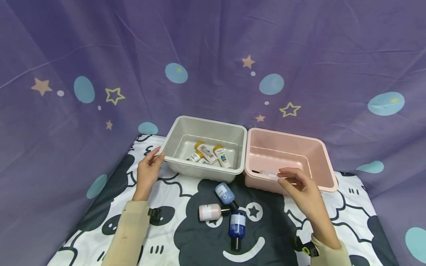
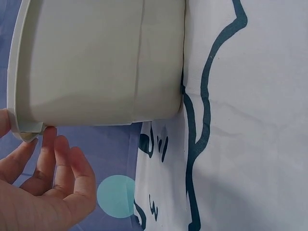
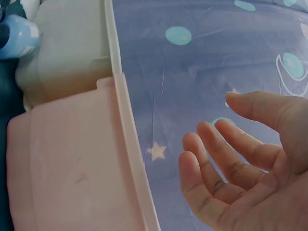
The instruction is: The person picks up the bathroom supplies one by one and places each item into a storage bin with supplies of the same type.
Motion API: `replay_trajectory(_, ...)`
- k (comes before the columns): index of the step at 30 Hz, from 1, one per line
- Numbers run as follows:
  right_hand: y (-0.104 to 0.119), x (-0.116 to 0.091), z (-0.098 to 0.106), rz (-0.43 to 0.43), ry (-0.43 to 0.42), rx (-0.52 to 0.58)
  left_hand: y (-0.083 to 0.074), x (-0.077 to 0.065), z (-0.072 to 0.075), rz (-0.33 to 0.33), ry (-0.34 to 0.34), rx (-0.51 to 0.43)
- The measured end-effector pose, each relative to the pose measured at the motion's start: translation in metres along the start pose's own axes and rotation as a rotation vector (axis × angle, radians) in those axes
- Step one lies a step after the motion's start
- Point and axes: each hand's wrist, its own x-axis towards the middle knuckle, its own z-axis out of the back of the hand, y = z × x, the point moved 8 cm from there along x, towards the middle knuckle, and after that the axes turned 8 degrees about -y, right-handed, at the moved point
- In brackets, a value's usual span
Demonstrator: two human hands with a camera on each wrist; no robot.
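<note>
Our left hand pinches grey bin, near-left corner. Our right hand, fingers released, is over pink bin; bottle inside.

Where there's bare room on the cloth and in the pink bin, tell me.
Bare printed cloth lies between the left sleeve and the pale pink bottle, and between the dark blue bottle and right sleeve. The pink bin looks bare at the back. Crowded: those bottles with the light blue bottle; that bin's front, under the right hand.
</note>
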Motion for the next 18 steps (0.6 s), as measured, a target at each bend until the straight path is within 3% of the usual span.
replay_trajectory(10, -0.012, -0.012, 0.020, -0.007, -0.040, -0.055, 0.003, -0.006, 0.000, 0.003, 0.014, 0.067)
replay_trajectory(18, -0.021, -0.018, 0.034, -0.030, -0.087, -0.120, 0.007, -0.034, 0.004, 0.079, 0.071, 0.098)
